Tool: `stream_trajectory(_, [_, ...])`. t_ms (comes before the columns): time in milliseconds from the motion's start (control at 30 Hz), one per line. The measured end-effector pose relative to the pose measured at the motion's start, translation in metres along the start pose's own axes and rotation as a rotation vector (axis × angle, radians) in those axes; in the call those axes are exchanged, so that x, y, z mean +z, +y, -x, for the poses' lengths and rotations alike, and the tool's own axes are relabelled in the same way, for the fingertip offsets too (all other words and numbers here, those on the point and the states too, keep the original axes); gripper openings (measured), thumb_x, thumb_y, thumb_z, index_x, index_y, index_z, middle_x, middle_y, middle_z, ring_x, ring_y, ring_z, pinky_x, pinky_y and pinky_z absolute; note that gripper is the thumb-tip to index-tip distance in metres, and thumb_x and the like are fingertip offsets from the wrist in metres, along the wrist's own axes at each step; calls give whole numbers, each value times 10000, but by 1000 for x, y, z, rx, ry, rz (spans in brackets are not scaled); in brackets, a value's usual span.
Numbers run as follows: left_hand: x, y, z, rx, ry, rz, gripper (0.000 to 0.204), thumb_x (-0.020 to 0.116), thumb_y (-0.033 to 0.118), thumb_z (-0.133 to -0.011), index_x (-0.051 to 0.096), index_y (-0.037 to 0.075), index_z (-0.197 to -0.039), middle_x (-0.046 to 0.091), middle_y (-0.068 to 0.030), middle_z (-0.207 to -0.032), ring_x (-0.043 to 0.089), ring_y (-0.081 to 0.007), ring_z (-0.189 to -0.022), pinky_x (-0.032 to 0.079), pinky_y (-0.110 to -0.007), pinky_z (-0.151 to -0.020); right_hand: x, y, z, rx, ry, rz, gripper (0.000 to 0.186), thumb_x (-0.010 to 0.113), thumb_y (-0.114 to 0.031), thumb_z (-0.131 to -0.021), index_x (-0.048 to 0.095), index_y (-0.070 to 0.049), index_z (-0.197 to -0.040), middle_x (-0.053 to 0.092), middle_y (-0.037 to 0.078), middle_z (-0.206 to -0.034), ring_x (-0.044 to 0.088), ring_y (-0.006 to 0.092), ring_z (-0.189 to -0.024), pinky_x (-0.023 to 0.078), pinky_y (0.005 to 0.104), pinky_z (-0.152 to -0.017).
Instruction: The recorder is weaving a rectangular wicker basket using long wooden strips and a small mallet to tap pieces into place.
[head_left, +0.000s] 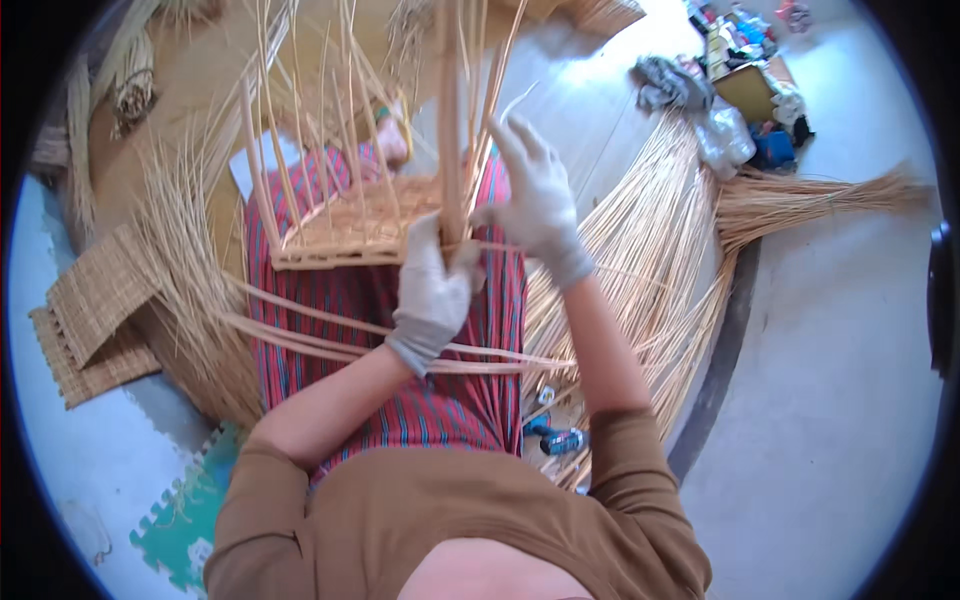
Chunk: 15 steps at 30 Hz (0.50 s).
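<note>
Left hand [432, 290] grips upright stake [450, 150] at basket [350, 225] front corner — right hand [540, 205] spread beside; keep stake vertical, weaver strand [330, 340] taut.

Your way upward is crowded: the tall pale cane stakes [300, 120] rising from the half-woven square wicker basket base [350, 232] fence in both gloved hands. Long flat cane strips [330, 335] cross your striped lap just below your left hand [432, 290], barring a low sweep. To your right, the big fanned bundle of straw-coloured reeds [650, 250] fills the floor; beyond it the pale grey floor [840, 380] lies open. Leftward, woven mat panels [95, 310] block.
</note>
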<state>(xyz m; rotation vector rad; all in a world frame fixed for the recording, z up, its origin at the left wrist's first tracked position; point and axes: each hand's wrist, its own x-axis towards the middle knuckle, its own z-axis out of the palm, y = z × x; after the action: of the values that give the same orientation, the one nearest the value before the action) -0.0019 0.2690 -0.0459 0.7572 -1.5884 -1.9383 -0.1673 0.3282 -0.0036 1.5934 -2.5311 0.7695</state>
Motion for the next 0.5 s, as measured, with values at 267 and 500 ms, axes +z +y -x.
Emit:
stream_trajectory(267, [-114,98,58,-168,-76,118,174,576,63,-1064,525,31,-1227,578,-56,-903,602,-119,-551,541,-278,-516,21,-31,85,-55,540,225,790,878,-468,-799,611,-64,-1423,581,214,-1429,556,441,-1354,377,577,-1204])
stream_trajectory(500, [-138,78,97,-198,-493,40,227,595,-34,-1038,504,51,-1227,573,-53,-973,682,-126,-690,575,-283,-635,26,15,161,14,397,366,222,801,-281,-795,736,-195,-989,712,17,-951,660,275,-918,466,467,-863])
